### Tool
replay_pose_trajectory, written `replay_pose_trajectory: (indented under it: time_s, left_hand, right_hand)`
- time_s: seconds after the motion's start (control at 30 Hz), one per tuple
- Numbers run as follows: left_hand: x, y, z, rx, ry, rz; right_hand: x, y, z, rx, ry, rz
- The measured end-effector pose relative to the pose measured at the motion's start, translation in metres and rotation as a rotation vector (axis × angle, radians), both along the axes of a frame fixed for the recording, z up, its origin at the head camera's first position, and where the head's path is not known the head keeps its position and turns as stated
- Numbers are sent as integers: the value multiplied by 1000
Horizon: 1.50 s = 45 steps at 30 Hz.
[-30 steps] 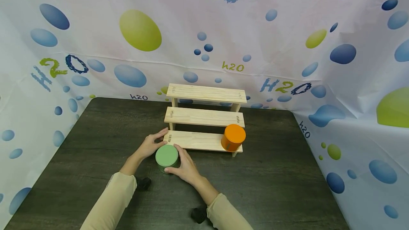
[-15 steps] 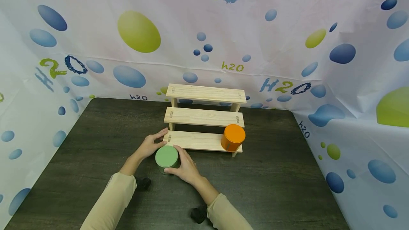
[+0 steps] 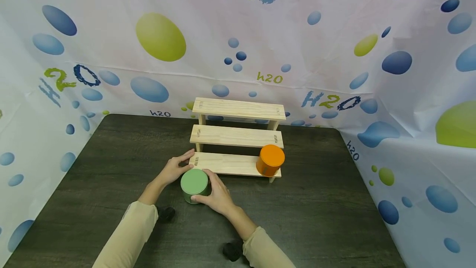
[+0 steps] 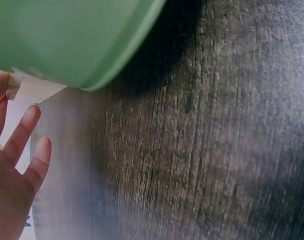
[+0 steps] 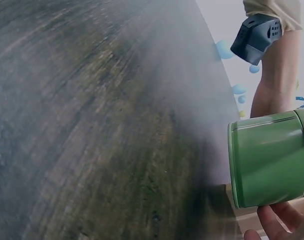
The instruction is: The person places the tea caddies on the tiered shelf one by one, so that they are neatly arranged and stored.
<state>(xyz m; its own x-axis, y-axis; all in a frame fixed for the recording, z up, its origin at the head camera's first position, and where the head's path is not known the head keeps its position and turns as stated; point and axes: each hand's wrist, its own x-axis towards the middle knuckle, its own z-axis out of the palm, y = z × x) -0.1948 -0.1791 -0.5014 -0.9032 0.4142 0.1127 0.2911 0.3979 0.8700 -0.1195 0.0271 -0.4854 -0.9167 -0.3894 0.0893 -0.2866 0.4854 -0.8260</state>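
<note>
A round green tin (image 3: pixel 194 181) with a flat lid is upright in front of the shelf's left end. My right hand (image 3: pixel 217 197) grips it, thumb at the front and fingers at its right side. Its lower rim seems lifted off the table in the right wrist view, where the tin (image 5: pixel 271 160) shows side-on. My left hand (image 3: pixel 174 169) touches the left end of the lowest step of the wooden three-step shelf (image 3: pixel 227 163), its fingers spread. In the left wrist view the green tin (image 4: pixel 67 40) hides part of that hand's contact.
An orange tin (image 3: pixel 270 160) stands on the right end of the lowest step. The two upper steps rise behind, towards the patterned backdrop (image 3: pixel 208 32). The dark wood-grain table (image 3: pixel 312 218) reaches out on both sides. A black wrist camera (image 3: pixel 232 251) sits under the right forearm.
The green tin dips very slightly, then rises again in my right hand. Both hands otherwise stay in place, and the head view shifts a little.
</note>
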Motion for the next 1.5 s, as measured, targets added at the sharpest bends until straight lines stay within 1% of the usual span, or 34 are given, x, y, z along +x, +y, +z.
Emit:
replay_pose_trajectory:
  time_s: [0.1,0.13,0.17,0.3,0.43,0.67,0.8,1.03,1.27,1.5]
  left_hand:
    - [-1,1,0,-16,-28,20]
    - [2,3,6,-46,-54,41]
    - [1,4,6,-62,-64,51]
    - [1,6,8,-101,-92,66]
    - [1,7,9,-100,-108,66]
    - [2,7,10,-100,-110,67]
    - [1,7,9,-104,-109,67]
    - [1,7,8,-85,-105,65]
    - [2,8,9,-107,-118,72]
    - [4,8,11,-91,-121,69]
  right_hand:
    - [2,2,4,-23,-14,-2]
    - [2,2,5,-28,-16,-6]
    - [3,3,6,-30,-16,-9]
    - [4,5,8,-29,-7,-15]
    - [5,8,11,-42,9,-15]
    - [3,11,15,-58,46,-16]
    - [2,13,17,-75,51,-16]
    - [-2,17,22,-108,43,-26]
    - [-7,21,24,-150,56,-32]
    - [-14,25,23,-134,73,-65]
